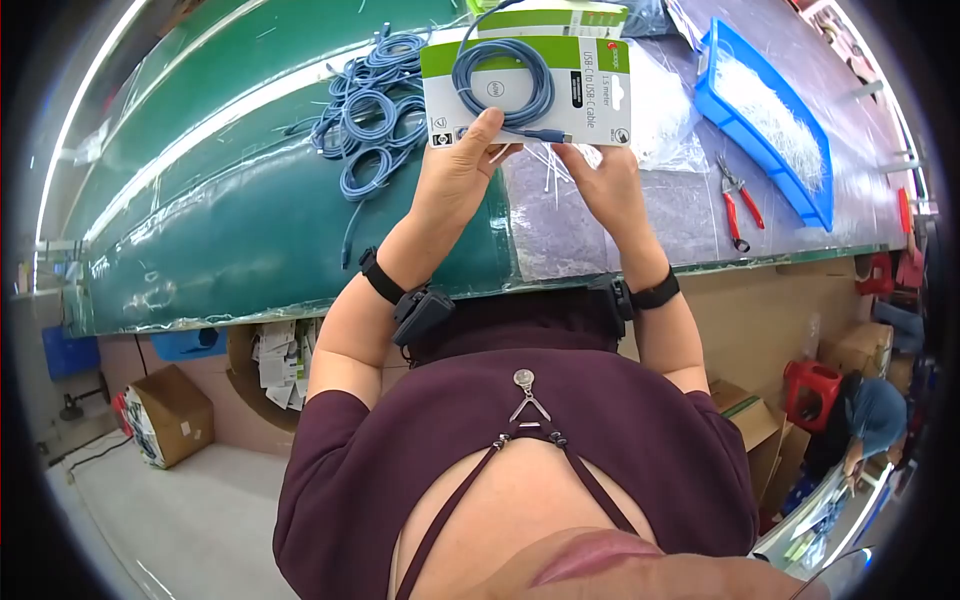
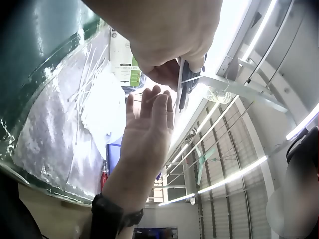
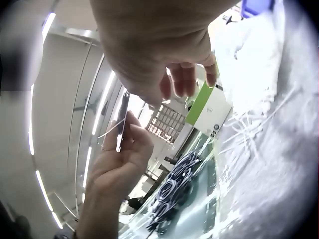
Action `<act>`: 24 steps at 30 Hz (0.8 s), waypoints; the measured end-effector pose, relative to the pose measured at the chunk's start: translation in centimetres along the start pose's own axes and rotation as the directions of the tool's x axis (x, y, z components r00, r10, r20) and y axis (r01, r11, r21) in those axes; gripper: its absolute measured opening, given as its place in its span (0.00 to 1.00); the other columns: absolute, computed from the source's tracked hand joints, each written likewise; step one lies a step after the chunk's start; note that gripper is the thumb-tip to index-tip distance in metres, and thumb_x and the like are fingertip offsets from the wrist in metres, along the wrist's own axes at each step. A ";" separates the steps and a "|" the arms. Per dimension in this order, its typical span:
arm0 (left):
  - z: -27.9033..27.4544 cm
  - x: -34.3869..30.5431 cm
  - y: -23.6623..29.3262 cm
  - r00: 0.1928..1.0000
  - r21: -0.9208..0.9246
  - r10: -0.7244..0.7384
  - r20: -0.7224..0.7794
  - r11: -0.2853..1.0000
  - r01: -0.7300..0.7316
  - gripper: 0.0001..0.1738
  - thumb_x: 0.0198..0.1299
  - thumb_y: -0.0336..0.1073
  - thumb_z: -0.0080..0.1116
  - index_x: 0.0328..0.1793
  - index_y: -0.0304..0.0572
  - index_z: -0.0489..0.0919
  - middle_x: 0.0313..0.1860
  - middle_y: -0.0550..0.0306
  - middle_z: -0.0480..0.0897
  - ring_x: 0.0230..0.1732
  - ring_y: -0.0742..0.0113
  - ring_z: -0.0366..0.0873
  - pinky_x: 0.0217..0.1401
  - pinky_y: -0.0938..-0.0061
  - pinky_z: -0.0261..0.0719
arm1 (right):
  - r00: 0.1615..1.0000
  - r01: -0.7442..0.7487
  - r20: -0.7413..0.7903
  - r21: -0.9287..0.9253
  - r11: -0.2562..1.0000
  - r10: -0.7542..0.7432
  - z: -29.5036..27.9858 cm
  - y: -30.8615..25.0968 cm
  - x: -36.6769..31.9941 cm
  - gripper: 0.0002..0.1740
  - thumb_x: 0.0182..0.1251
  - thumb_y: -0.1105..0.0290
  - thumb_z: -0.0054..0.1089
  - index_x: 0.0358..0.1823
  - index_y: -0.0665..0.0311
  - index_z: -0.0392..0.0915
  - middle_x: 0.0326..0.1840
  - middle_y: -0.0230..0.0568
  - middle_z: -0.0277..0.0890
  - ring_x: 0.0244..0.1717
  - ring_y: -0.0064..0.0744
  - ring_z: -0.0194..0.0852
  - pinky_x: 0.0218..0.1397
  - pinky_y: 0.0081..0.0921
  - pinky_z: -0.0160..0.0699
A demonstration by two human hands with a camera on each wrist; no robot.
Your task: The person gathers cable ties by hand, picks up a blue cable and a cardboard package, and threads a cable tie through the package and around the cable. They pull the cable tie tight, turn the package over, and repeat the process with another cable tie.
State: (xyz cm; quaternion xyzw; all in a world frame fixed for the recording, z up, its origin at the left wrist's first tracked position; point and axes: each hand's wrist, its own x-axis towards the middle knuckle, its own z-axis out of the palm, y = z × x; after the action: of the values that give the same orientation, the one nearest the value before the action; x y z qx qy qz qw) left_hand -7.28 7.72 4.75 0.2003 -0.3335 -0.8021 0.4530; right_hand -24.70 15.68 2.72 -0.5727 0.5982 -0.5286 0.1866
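My left hand (image 1: 458,172) grips the lower edge of a white and green cable card (image 1: 610,75), its thumb in front, fingers behind. A coiled blue USB-C cable (image 1: 546,82) lies on the card's face, its plug near the lower edge. My right hand (image 1: 612,190) is at the card's lower right, thumb tip close by the plug; its fingers look loosely extended in the left wrist view. A thin white tie (image 3: 105,130) sticks out from the card, which shows edge-on in both wrist views. More coiled blue cables (image 1: 370,115) lie to the left.
Behind the held card lies another green and white package (image 1: 575,20). To the right are a blue tray (image 1: 822,205) of white strands and red-handled cutters (image 1: 732,205). White ties (image 1: 552,170) lie on the clear sheet. A cardboard box (image 1: 170,415) stands below the table.
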 end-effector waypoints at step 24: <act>0.0 -0.5 1.1 0.987 0.177 0.150 0.062 0.971 -0.159 0.19 0.60 0.25 0.65 0.56 0.35 0.75 0.49 0.56 0.81 0.49 0.69 0.80 0.54 0.74 0.79 | 0.759 0.556 0.111 -0.624 0.549 -0.642 0.7 -6.5 1.5 0.08 0.54 0.72 0.67 0.35 0.54 0.78 0.53 0.27 0.78 0.54 0.33 0.70 0.59 0.34 0.56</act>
State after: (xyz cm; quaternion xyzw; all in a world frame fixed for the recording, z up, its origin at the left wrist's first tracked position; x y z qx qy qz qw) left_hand -6.34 7.75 5.57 0.1949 -0.4304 -0.7353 0.4859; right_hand -21.38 15.51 8.58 -0.7340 0.5162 -0.3675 -0.2444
